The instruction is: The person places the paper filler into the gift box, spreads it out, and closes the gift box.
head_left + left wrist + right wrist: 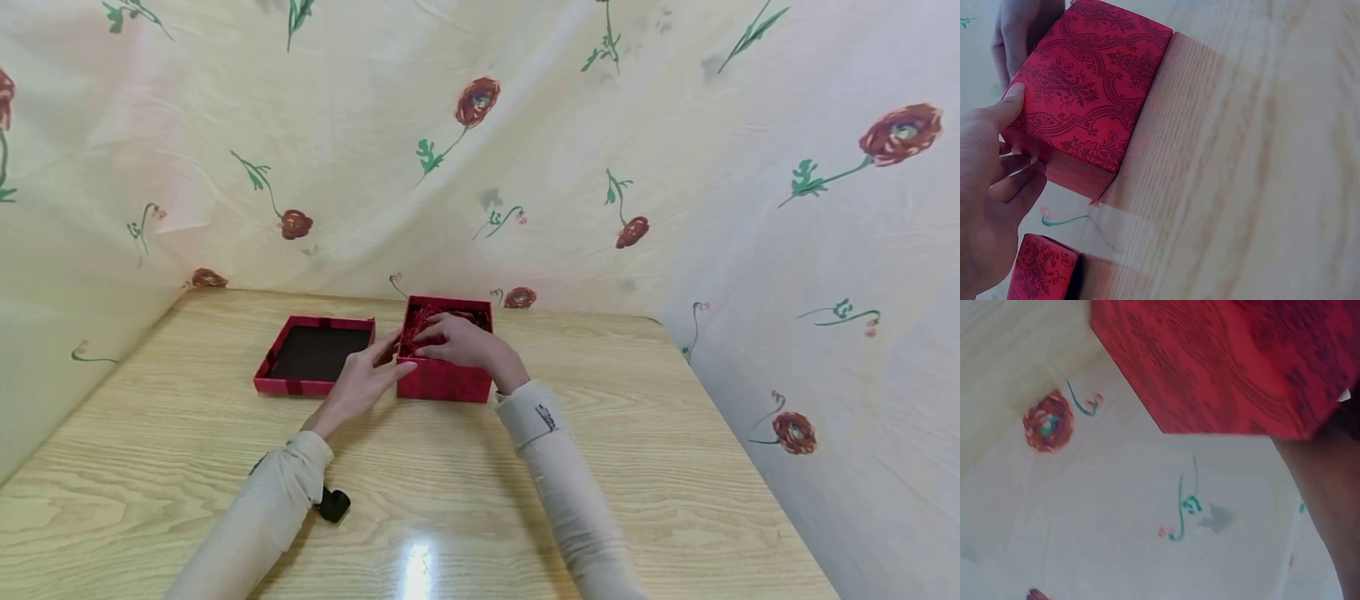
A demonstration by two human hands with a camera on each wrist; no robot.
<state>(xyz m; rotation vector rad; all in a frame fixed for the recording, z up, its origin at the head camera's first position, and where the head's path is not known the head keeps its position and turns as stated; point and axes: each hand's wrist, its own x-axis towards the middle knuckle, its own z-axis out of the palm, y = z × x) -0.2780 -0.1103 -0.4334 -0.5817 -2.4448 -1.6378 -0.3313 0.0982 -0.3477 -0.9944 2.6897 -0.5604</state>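
A red patterned box (445,381) stands uncovered at the back of the table, filled with red shredded filler (422,320). My left hand (360,385) holds its near left corner. In the left wrist view, the thumb lies on the patterned front face (1085,94) while the fingers touch the left side. Over the opening, my right hand (467,342) reaches in from the right, fingers spread at the filler and the wrist across the right rim. The right wrist view has the box's side (1210,369) close up, hiding those fingertips.
Left of the box lies its red lid (300,387), upturned with the dark inside showing. A small black object (332,505) is beside the left sleeve. Flowered cloth (375,233) hangs behind the wooden table (600,467) and along its sides.
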